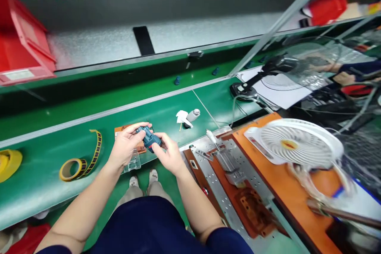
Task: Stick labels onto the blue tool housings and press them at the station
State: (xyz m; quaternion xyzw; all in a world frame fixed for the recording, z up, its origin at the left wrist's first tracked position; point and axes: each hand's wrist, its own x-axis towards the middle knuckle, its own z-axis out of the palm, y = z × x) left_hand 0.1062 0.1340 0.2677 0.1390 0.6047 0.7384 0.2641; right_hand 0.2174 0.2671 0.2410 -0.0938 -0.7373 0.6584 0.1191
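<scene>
My fingers hid both ends of the dark blue plastic housing (151, 139), and I could not see its underside; my left hand (126, 146) partly covered a brown block (142, 149) and a clear plastic piece (134, 162) at the bench's near edge. At far left, the red bin (32, 47) was cut off, its contents impossible to make out; a white bottle (194, 115) stood beyond my right hand (169, 152), what it held also hidden. The housing, raised above the green bench (160, 123), had a molded, stepped top and a small red patch near its right end. I pinched it between thumb and fingers of each hand, left and right.
</scene>
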